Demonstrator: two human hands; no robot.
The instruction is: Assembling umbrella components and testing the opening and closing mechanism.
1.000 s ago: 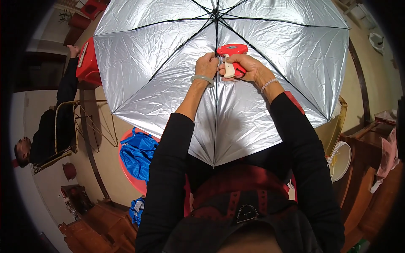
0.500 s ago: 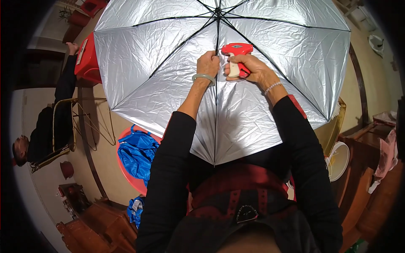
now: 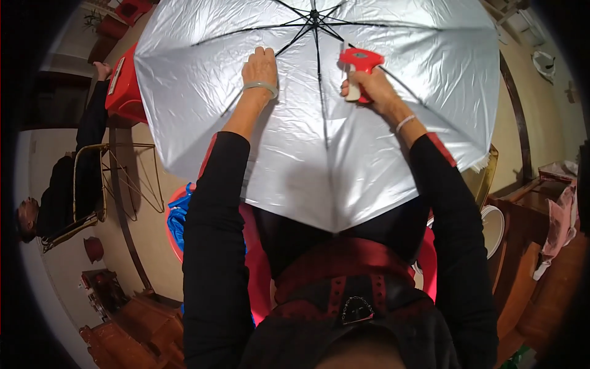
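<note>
An opened umbrella [image 3: 289, 141] with a silvery inner side and black ribs spreads before me, its near point over my lap. My right hand [image 3: 376, 88] is wrapped round a red and white tagging gun [image 3: 362, 58], held above the silver cloth right of the middle rib. On the left side, my left hand [image 3: 260, 66], with a pale bangle at the wrist, is closed over a black umbrella rib [image 3: 287, 47]. The undersides of its fingers are hidden. Toward the top, the ribs meet at the black hub [image 3: 314, 16].
A red plastic stool [image 3: 126, 86] stands at the left. Beyond a bamboo-like chair frame [image 3: 104, 184] is another person [image 3: 61, 184] in dark clothes. Blue cloth [image 3: 177, 218] lies in a pink basin beside my left arm. A white bucket [image 3: 493, 230] and wooden furniture [image 3: 522, 295] are at right.
My left hand has moved left, from the middle rib to the rib beside it. My right hand has shifted slightly right with the tagging gun. The umbrella has turned and tilted a little.
</note>
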